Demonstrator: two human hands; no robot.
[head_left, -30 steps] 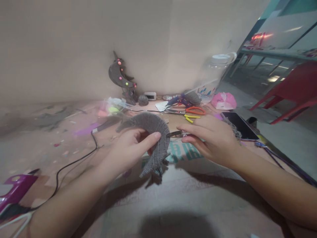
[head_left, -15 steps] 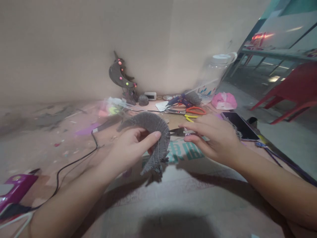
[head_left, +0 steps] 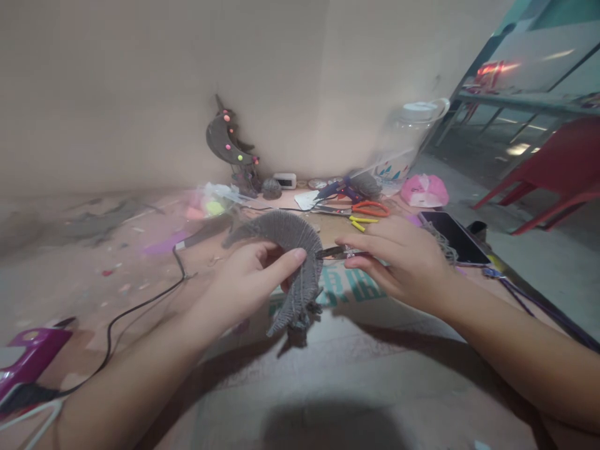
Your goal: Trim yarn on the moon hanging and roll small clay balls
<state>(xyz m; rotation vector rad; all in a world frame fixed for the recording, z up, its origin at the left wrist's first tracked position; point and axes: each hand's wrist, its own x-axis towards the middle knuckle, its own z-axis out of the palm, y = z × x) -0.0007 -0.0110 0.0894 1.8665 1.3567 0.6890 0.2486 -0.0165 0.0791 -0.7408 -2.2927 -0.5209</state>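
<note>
Far left, next to my left forearm, there's a shiny purple plastic gadget [head_left: 40, 356] with a black cord [head_left: 110, 334] snaking up past the wrist. Beyond the left hand [head_left: 255, 269] is a blurry plastic bag with pink and neon green bits [head_left: 214, 206], then a dark crescent dotted with bright beads [head_left: 219, 140] up against the wall. That left hand is clamped on a gray yarn-wrapped crescent [head_left: 307, 281], thumb on top, bottom end pointing toward me. Behind that: a gray yarn ball [head_left: 270, 188] and a little white box with a dark screen [head_left: 284, 181]. Between the hands, a small dark-tipped tool [head_left: 332, 252] meets the crescent's right edge — can't tell if it's pliers or snips. Past it are a blue glue gun [head_left: 345, 189] and orange-handled scissors [head_left: 370, 209]. The right hand [head_left: 403, 256] pinches the tool, apart from the left. Beyond it stands a clear bottle with a white lid [head_left: 403, 147], and right beside it, loose gray yarn [head_left: 444, 244] on a dark-screened tablet or phone [head_left: 462, 240].
</note>
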